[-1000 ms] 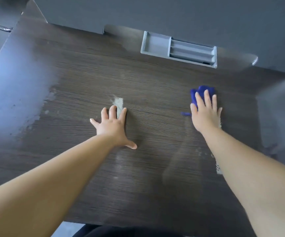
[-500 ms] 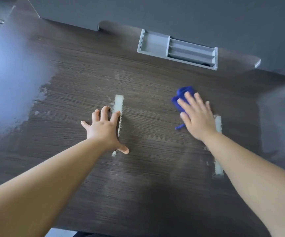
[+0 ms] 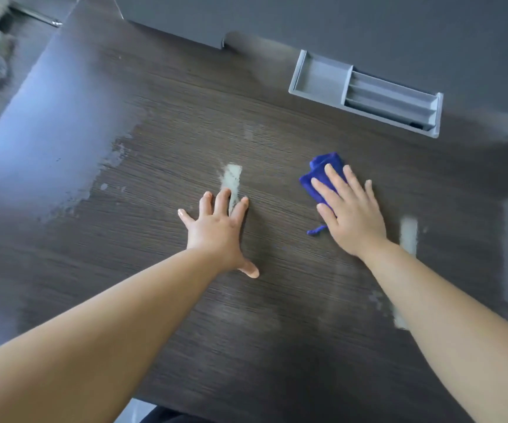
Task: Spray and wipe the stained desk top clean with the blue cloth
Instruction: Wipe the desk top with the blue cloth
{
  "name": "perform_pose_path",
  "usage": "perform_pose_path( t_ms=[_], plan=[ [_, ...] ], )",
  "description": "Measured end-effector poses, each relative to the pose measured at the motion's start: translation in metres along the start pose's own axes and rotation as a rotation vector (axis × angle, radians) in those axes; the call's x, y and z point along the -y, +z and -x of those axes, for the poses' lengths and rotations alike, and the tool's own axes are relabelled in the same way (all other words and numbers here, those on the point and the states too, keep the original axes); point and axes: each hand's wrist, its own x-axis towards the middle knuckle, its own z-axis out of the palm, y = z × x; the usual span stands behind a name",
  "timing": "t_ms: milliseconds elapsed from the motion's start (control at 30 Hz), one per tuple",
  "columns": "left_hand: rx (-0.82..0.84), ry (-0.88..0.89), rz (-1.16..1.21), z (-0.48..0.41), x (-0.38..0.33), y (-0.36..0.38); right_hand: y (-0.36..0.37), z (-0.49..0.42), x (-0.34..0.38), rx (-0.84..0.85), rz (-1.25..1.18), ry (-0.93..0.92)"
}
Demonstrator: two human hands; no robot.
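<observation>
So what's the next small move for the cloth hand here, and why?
Probably slide the right hand, pressing the blue cloth flat, leftward onto the pale streak by the left hand; that residue still shows on the desk top.

dark woodgrain desk top [image 3: 277,315], soft blue cloth [image 3: 322,174]

A dark wood-grain table [image 3: 161,154] fills the view, marked by pale streaks: one [image 3: 232,178] near the middle and another [image 3: 408,235] to the right. A folded blue cloth [image 3: 319,175] lies on it under a flat right hand [image 3: 353,221], a left hand [image 3: 216,232] rests spread beside the middle streak, and a grey tray [image 3: 319,77] sits at the far edge.
</observation>
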Motion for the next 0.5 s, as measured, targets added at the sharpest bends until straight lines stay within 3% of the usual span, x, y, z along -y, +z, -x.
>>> perform_pose_path(
  t_ms=[133,200,300,400,433,500],
  plan=[
    [0.008,0.005,-0.001,0.0,0.0,-0.001,-0.011,-0.077,0.017,-0.009,-0.018,0.379],
    [0.014,0.001,-0.009,0.0,-0.001,-0.001,-0.012,-0.11,0.045,-0.021,-0.045,0.409],
    [0.019,-0.001,-0.002,-0.002,0.0,0.0,0.0,-0.114,0.086,-0.021,-0.057,0.15],
    [0.02,0.004,0.018,-0.002,0.0,0.0,0.005,-0.084,0.075,-0.016,0.026,-0.401],
    [0.02,0.005,0.013,-0.002,0.0,0.0,0.003,-0.079,0.059,-0.011,0.047,-0.492],
    [0.028,0.009,0.005,-0.002,-0.001,0.0,-0.003,-0.086,0.025,-0.024,0.037,-0.415]
  ],
)
